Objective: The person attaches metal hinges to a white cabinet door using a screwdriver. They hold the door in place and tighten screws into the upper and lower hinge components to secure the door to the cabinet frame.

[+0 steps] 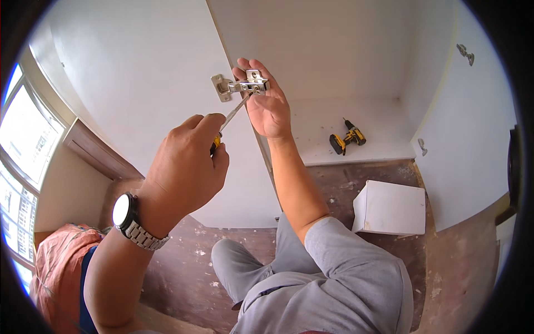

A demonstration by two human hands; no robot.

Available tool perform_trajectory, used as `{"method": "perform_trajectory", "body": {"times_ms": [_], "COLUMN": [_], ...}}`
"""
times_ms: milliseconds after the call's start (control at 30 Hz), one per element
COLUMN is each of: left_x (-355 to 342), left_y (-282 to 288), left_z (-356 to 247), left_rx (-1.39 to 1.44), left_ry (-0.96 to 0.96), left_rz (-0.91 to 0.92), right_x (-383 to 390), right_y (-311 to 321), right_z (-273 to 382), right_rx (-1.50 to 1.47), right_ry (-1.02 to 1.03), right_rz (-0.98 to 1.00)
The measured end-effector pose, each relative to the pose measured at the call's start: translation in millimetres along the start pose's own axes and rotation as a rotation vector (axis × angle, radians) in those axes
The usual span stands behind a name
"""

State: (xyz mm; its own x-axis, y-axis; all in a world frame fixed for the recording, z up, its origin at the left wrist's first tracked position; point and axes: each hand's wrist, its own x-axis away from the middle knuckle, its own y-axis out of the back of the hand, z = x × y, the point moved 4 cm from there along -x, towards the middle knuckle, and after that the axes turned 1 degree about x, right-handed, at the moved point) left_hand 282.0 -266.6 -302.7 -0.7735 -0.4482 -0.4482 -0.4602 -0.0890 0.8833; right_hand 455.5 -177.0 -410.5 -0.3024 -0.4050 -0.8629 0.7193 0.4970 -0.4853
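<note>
1. Here's the grip: the left hand [192, 158] is curled tight around a screwdriver [233, 115], its handle mostly buried in the fist, shaft slanting far and right.
2. I have the tip right up at the metal hinge [255, 84], by a screw on its arm; contact itself is too small for me to judge.
3. Now the right hand [271, 108]: palm facing me, fingers reaching behind the hinge arm and backing it up. Whether they pinch it, I cannot tell.
4. The hinge sits at the far part of the left door panel [133, 78], its cup plate flat against the white face, its arm jutting right past the edge.
5. Edges: that panel edge slants from far left to near right, close beside the right wrist.
6. Room: a broad gap opens rightward from the right forearm to the right door panel [473, 128], which carries two more hinges.
7. Inside that gap, a yellow-and-black drill [349, 137] lies on the floor of the white cabinet [339, 50], and nearer, a white box [394, 211] stands on the brown floor [189, 264], well apart from both hands.
</note>
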Motion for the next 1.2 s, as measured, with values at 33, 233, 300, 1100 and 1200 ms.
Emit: {"method": "perform_trajectory", "body": {"times_ms": [33,233,300,1100,1200], "left_x": [-1.4,-14.4,-8.6,-19.3,-21.4], "left_y": [1.0,-6.2,-5.1,-7.6,-7.5], "left_z": [-0.7,-7.9,-9.6,-9.3,-21.2], "left_rx": [-0.014,-0.191,-0.3,-0.229,-0.634], "left_ry": [-0.016,0.018,0.067,0.112,-0.014], "left_rz": [0.003,0.104,0.124,0.065,0.061], "right_x": [0.6,3.9,0.3,-0.8,-2.5], "right_y": [-0.5,-8.7,-14.9,-20.4,-20.4], "right_z": [-0.3,-1.6,-7.5,-6.1,-6.6], "right_rx": [-0.004,0.474,0.527,0.416,0.387], "right_ry": [0.007,-0.005,-0.016,0.001,0.013], "right_rz": [-0.003,-0.407,-0.573,-0.695,-0.704]}}
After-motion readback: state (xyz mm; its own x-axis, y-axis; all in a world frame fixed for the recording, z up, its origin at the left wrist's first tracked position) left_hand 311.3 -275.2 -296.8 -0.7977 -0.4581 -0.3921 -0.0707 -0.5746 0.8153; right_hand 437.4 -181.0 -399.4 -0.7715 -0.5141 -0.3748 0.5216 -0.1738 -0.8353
